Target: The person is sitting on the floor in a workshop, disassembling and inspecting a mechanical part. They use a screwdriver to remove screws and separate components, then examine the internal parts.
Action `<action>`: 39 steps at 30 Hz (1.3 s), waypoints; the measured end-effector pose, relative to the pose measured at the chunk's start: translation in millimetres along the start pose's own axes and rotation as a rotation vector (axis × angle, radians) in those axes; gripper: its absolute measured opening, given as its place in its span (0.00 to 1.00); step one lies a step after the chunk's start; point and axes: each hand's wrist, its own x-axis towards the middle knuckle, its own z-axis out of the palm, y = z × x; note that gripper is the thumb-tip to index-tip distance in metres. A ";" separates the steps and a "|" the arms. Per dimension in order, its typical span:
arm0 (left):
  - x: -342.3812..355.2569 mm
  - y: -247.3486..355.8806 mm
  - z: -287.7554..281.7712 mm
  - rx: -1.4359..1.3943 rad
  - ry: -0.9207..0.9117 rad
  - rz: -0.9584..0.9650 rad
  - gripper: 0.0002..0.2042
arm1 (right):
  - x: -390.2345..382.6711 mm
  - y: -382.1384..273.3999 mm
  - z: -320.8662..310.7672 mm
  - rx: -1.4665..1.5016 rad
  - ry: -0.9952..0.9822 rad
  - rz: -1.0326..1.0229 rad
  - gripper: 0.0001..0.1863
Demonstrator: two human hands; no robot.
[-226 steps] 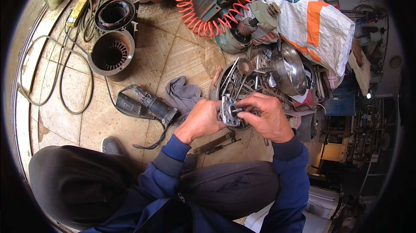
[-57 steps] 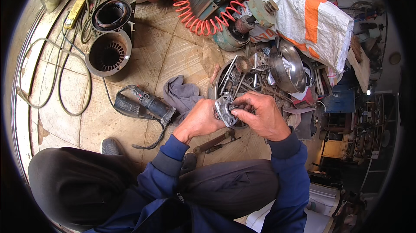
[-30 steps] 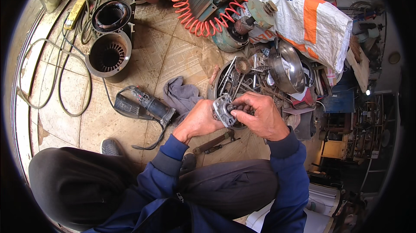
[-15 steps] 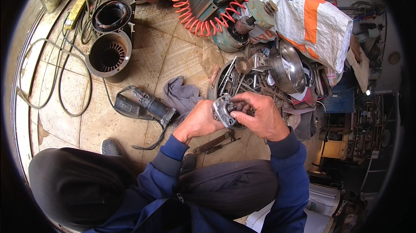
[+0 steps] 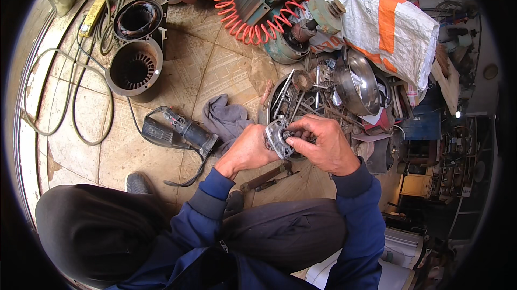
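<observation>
Gripping a squarish grey metal housing (image 5: 278, 140) at nine o'clock is the left hand (image 5: 250, 147); the right hand (image 5: 327, 143) pinches its dark centre (image 5: 286, 135).

Worn beige floor tiles with a faint moulded pattern (image 5: 221, 74), crossed by dark joints and brown stains, spread across the middle. Daylight falls brightest at the left, where a pale, glossy band (image 5: 29, 166) edges the tiles. To the right the room dims: a yellow boxy cabinet (image 5: 416, 186) stands near dark open-framed shelving (image 5: 475, 182), its contents too shadowy to tell. A small white light (image 5: 458, 114) glints above.
</observation>
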 end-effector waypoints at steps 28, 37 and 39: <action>-0.6 0.4 0.0 -0.050 0.013 0.026 0.13 | -0.3 -5.3 -0.1 0.007 0.014 0.022 0.13; -0.8 1.1 -0.1 -0.031 0.001 0.022 0.13 | -0.6 -1.9 -0.4 -0.015 0.013 -0.009 0.12; -1.1 1.2 -0.7 -0.025 -0.004 0.012 0.13 | -0.7 -1.9 -0.4 -0.013 0.011 0.001 0.12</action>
